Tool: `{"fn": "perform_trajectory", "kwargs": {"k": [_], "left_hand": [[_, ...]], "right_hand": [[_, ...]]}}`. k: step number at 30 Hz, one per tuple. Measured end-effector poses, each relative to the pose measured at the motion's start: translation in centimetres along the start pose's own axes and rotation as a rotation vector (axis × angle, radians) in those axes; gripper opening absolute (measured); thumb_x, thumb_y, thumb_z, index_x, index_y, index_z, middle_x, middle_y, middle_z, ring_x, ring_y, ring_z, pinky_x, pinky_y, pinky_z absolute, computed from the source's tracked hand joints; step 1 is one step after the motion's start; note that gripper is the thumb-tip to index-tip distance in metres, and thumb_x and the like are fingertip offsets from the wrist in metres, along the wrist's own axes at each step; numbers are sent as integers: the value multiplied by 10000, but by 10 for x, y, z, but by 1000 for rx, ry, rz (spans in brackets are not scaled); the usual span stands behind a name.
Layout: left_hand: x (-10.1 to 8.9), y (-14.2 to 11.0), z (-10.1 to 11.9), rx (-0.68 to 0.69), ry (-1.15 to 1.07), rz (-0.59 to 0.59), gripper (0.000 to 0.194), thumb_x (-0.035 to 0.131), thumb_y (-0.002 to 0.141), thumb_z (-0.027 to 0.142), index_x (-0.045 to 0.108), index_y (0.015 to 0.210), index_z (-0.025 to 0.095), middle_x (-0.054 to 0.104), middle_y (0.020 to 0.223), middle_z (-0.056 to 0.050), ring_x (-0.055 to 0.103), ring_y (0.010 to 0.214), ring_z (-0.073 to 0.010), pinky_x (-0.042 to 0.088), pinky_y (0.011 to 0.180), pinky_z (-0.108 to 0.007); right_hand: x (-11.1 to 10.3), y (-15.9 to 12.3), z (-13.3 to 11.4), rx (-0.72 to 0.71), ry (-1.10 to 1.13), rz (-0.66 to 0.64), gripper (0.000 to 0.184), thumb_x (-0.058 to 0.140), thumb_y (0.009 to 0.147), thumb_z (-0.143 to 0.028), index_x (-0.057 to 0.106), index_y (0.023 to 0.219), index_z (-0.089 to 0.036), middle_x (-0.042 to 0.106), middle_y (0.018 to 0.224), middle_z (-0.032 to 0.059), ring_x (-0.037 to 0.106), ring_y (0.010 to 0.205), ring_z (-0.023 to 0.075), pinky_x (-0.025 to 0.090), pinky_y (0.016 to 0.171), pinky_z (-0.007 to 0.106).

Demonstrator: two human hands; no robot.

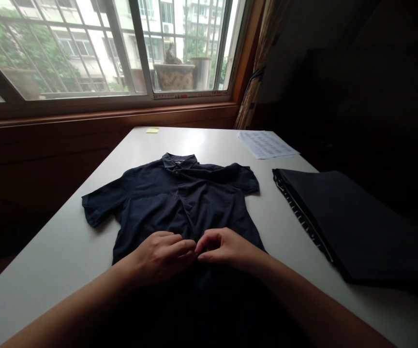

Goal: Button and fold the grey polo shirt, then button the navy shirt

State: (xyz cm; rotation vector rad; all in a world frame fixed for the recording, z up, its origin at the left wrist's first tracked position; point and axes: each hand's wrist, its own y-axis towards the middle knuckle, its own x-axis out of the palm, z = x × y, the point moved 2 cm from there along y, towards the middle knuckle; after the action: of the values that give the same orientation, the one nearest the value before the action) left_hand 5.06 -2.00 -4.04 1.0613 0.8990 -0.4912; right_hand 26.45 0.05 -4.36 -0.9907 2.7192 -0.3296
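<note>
A dark navy short-sleeved shirt (151, 193) lies face up on the white table, its collar toward the window and its sleeves spread to both sides. A button shows just below the collar. Over the lower front, at the centre opening, my two hands meet. My left hand (165, 256) is closed, its fingers curled on the shirt's front edge. Beside it my right hand (221, 246) pinches the same edge between thumb and forefinger. Whether a button sits between the fingertips is too small and dark to tell. The shirt's hem is lost in shadow.
Folded dark cloth (354, 222) with a pale-striped edge lies at the right of the white table (67, 246). Printed papers (267, 145) are at the far right corner, and a yellow sticky note (152, 130) at the far left. A barred window (143, 48) stands behind.
</note>
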Motion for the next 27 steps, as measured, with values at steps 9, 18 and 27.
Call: {"fn": "perform_trajectory", "kwargs": {"k": [9, 18, 27], "left_hand": [[6, -3, -3, 71, 95, -73, 102, 495, 1002, 180, 578, 944, 166, 680, 966, -38, 645, 715, -120, 509, 622, -257], [8, -2, -7, -24, -25, -75, 117, 501, 1012, 186, 609, 1049, 162, 661, 955, -56, 635, 782, -142, 543, 700, -259], [11, -5, -11, 61, 20, -30, 117, 521, 992, 170, 637, 986, 157, 657, 901, -45, 622, 711, -124, 522, 649, -252]], "right_hand": [[1, 1, 1, 24, 40, 35, 250, 805, 713, -316, 775, 899, -151, 592, 667, -33, 487, 618, 99, 346, 572, 221], [3, -1, 0, 12, 97, 47, 260, 807, 712, -345, 766, 881, -152, 663, 728, -10, 568, 670, 121, 419, 636, 230], [4, 0, 2, -26, -21, 21, 199, 795, 737, -307, 730, 853, -159, 652, 722, -20, 563, 664, 116, 406, 605, 216]]}}
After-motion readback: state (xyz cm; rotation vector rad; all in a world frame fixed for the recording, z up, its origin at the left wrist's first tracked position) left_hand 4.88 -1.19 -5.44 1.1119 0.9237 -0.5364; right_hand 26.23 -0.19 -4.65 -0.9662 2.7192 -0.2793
